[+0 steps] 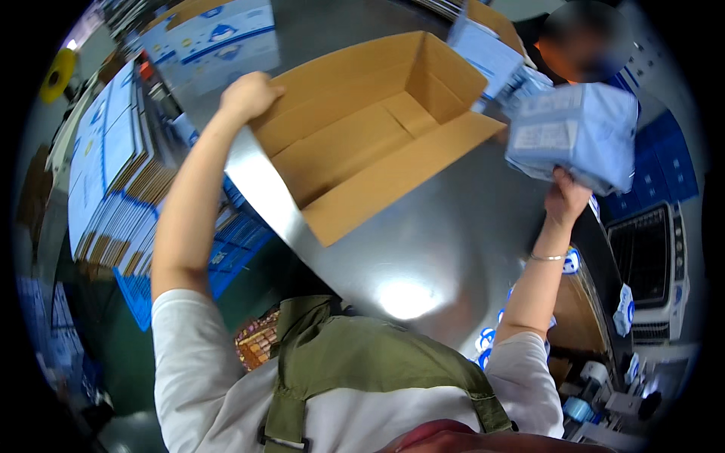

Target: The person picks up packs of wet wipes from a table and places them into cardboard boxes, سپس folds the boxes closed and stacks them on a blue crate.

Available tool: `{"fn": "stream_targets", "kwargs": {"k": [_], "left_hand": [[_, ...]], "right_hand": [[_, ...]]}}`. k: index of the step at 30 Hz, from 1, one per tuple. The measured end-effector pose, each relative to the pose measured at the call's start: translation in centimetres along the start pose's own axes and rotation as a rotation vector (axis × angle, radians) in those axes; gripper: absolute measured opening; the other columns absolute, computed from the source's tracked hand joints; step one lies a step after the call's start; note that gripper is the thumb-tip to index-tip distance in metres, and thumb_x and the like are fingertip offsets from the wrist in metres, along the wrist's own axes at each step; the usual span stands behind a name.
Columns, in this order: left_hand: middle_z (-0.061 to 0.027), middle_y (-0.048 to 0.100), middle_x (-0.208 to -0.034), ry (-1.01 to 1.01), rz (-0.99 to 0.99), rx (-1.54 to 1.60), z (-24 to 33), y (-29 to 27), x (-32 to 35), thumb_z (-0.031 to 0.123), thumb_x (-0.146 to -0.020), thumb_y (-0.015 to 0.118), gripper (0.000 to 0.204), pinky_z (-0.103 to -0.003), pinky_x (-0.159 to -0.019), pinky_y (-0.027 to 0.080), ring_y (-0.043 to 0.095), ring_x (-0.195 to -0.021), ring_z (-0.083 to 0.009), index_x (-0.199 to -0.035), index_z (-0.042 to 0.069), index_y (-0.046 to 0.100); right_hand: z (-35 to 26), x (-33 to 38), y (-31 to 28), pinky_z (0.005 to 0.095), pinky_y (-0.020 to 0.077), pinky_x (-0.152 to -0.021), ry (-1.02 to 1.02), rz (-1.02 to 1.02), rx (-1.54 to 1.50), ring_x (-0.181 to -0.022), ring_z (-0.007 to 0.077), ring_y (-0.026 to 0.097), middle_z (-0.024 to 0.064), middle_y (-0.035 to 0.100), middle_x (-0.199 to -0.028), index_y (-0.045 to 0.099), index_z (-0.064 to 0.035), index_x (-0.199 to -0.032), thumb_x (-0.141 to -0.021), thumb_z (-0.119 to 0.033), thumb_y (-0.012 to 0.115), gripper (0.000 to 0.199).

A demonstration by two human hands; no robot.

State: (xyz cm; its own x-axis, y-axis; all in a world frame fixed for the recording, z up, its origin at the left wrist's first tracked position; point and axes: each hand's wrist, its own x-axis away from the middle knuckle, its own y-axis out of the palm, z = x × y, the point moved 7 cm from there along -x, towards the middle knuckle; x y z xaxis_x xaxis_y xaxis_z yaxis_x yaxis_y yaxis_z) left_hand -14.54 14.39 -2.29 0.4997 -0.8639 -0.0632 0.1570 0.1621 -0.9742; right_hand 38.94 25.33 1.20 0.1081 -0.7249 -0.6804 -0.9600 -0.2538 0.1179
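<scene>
An open cardboard box (pixel 355 143) lies tilted on the metal table (pixel 408 249), its brown inside facing me. My left hand (pixel 249 97) is closed on the box's left end, with the fingers partly hidden behind the wall. Off to the right, my right hand (pixel 566 198) grips a pale blue wrapped package (pixel 578 136) from below, raised beside the box's right end. The package is boxy with a crinkled plastic wrapping, and a paler printed patch shows on one face. Inside the box I see only bare cardboard.
Flattened blue-and-white cartons (pixel 113 174) are stacked at the left. Another printed carton (pixel 219 34) stands at the far left of the table. At the far right, more wrapped packages (pixel 521 83) lie near a person (pixel 585 45). A grey-framed machine (pixel 642 257) is at the right.
</scene>
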Motion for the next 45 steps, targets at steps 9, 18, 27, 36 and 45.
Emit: {"fn": "stream_targets", "kwargs": {"k": [9,18,27,36,45], "left_hand": [[-0.0173,0.069,-0.105,-0.098,0.025,0.248,-1.0,-0.1,-0.1,0.035,-0.084,0.061,0.038,-0.040,-0.087,0.050,0.065,-0.100,-0.0319,-0.103,0.004,0.071],[-0.0202,0.066,-0.111,0.081,-0.012,-0.202,-4.1,-0.2,-3.5,0.016,-0.078,0.061,0.028,-0.045,-0.087,0.051,0.063,-0.105,-0.0363,-0.102,0.003,0.067],[-0.0154,0.061,-0.118,0.648,0.510,0.356,13.5,-6.0,10.3,0.010,-0.086,0.062,0.037,-0.039,-0.093,0.046,0.059,-0.110,-0.0301,-0.122,0.002,0.057],[-0.0273,0.031,-0.146,0.864,-0.130,0.230,27.8,21.3,20.0,0.043,-0.080,0.067,0.076,-0.059,-0.112,0.015,0.023,-0.139,-0.0429,-0.137,0.001,0.040],[-0.0291,0.026,-0.148,0.839,-0.199,0.131,28.0,23.4,19.5,0.049,-0.085,0.059,0.077,-0.061,-0.113,0.007,0.017,-0.141,-0.0438,-0.141,0.002,0.035]], "right_hand": [[7.7,11.1,30.8,0.0414,0.0422,-0.096,0.397,-1.366,0.621,-0.101,0.0256,0.063,0.0103,0.067,-0.110,0.063,-0.0037,-0.116,-0.092,-0.039,0.057,0.043],[1.7,12.5,11.5,0.0501,0.0242,-0.113,-0.030,-0.300,0.873,-0.133,0.0374,0.038,0.0195,0.048,-0.139,0.055,-0.0055,-0.127,-0.081,-0.024,0.066,0.051],[7.7,21.6,1.8,0.0495,0.0205,-0.114,0.420,-0.357,1.424,-0.139,0.0383,0.028,0.0248,0.035,-0.145,0.042,-0.0029,-0.138,-0.087,-0.038,0.060,0.065],[7.6,21.6,1.1,0.0477,0.0196,-0.116,0.439,-0.298,1.239,-0.139,0.0383,0.028,0.0257,0.035,-0.145,0.048,-0.0040,-0.134,-0.083,-0.034,0.065,0.062],[2.2,17.5,-6.8,0.0454,0.0346,-0.109,0.229,0.050,1.116,-0.132,0.0360,0.041,0.0178,0.049,-0.137,0.056,-0.0070,-0.126,-0.070,-0.010,0.070,0.058]]}}
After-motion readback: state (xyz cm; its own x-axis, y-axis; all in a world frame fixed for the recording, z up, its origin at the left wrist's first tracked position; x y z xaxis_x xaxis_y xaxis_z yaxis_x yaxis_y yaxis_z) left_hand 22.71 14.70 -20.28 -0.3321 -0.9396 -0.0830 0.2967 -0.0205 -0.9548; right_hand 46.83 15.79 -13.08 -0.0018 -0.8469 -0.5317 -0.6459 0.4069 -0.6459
